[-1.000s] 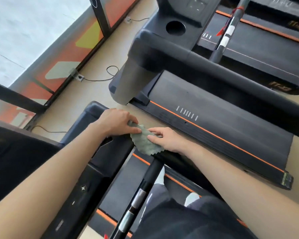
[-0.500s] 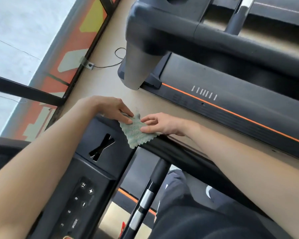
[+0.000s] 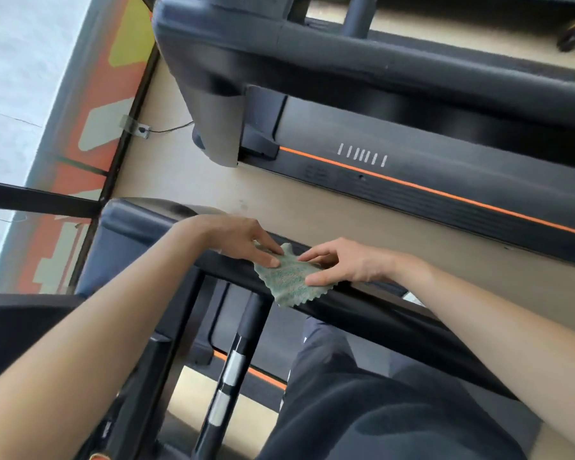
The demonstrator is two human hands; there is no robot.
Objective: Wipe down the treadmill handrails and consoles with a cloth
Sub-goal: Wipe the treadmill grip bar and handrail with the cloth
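A small green cloth (image 3: 291, 278) with a zigzag edge lies draped over the black handrail (image 3: 395, 327) of the treadmill I stand on. My left hand (image 3: 239, 239) reaches in from the left, and its straight fingertips press on the cloth's left edge. My right hand (image 3: 349, 263) comes from the right, with forefinger and thumb stretched flat on the cloth's right side. The dark console (image 3: 130, 230) lies just left of my left hand, partly hidden by my forearm.
A black centre bar with silver bands (image 3: 233, 366) runs down beneath the handrail. A neighbouring treadmill (image 3: 429, 190) with an orange stripe and its own thick handrail (image 3: 412, 71) stands beyond a strip of beige floor. A window frame (image 3: 40, 197) and a floor cable (image 3: 175, 129) are at left.
Both hands and the cloth have slid from the console's corner to the right, onto the handrail. The cloth now lies spread flatter under straight fingers. The view has tilted and moved closer.
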